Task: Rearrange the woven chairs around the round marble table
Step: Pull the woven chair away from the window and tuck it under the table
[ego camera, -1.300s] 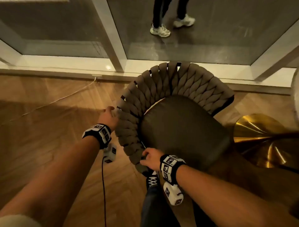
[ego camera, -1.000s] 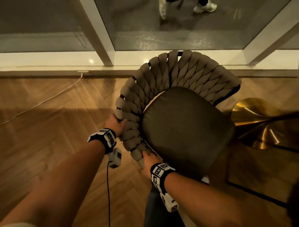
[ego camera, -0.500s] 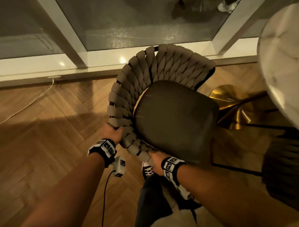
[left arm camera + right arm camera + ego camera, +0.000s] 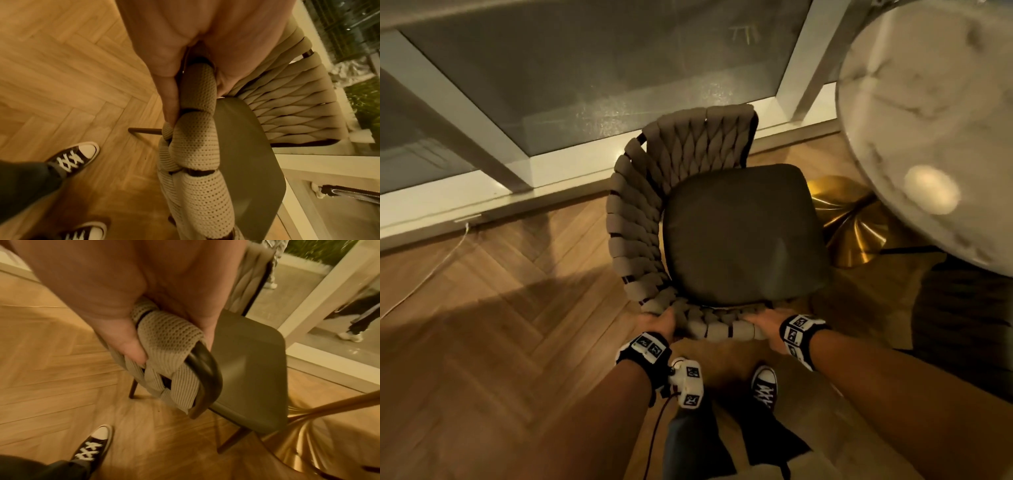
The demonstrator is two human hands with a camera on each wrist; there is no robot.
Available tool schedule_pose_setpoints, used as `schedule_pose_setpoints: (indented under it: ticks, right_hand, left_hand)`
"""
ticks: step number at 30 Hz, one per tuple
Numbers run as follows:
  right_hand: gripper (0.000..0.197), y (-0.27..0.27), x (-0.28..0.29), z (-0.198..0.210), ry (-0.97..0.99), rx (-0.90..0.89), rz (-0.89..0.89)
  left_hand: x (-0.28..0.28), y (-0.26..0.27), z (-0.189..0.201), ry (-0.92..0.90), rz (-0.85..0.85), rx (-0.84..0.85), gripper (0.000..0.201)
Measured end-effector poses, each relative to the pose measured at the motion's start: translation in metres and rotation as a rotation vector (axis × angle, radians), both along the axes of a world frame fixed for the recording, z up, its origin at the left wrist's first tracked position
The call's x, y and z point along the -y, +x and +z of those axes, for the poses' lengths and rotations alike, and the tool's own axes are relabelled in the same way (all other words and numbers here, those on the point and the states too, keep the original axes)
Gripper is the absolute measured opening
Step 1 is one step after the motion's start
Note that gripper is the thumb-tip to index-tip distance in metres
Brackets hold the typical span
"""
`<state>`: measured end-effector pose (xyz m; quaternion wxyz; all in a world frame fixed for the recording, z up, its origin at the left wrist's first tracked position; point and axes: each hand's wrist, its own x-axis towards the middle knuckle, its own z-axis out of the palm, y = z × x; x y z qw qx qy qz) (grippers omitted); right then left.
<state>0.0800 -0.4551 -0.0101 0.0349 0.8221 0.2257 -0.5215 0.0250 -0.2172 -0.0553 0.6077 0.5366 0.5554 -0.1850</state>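
Both hands are on one chair point(image 4: 688, 219); the left hand point(image 4: 658, 322) is wrapped round the padded woven rim at the near corner of the backrest, thumb on the outside and fingers over the top, as the left wrist view confirms point(image 4: 185, 48); the right hand point(image 4: 763, 323) is clamped round the end of the same rim, where the dark metal frame point(image 4: 205, 369) emerges from the weave, seen close in the right wrist view point(image 4: 144, 296).

Change noted: over the last second or so the chair has been turned; its open front, previously angled toward the person, now faces the table point(image 4: 928, 120); the left hand has moved from the side of the backrest to the near rim, so both hands now grip side by side.

Position: the chair stands on the wooden floor point(image 4: 482, 342) near the window frame point(image 4: 544, 168), its seat cushion point(image 4: 743, 233) just beside the brass table base point(image 4: 852, 219); the marble top overhangs at upper right.

Assessment: the chair appears correctly oriented; what remains for it is probably a push in toward the table; risk is a chair leg striking the brass base. A second dark chair point(image 4: 969, 308) sits at the right edge, not yet attended to.
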Motion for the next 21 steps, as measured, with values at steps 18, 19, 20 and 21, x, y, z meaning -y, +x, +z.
schedule_pose_setpoints:
  ticks: [18, 19, 20, 21]
  right_hand:
    - [0.078, 0.011, 0.128, -0.055, 0.526, -0.078, -1.615]
    - [0.081, 0.007, 0.122, -0.059, 0.568, -0.117, -1.686]
    - [0.083, 0.006, 0.118, -0.068, 0.574, -0.080, -1.666]
    - [0.082, 0.006, 0.115, -0.078, 0.561, -0.051, -1.608]
  left_hand:
    - [0.005, 0.064, 0.006, 0.209, -0.102, -0.020, 0.034]
    - [0.001, 0.064, 0.008, 0.272, -0.211, -0.021, 0.035]
    - [-0.004, 0.066, 0.005, 0.343, -0.318, -0.035, 0.039]
    - [-0.008, 0.067, 0.002, 0.393, -0.384, -0.044, 0.042]
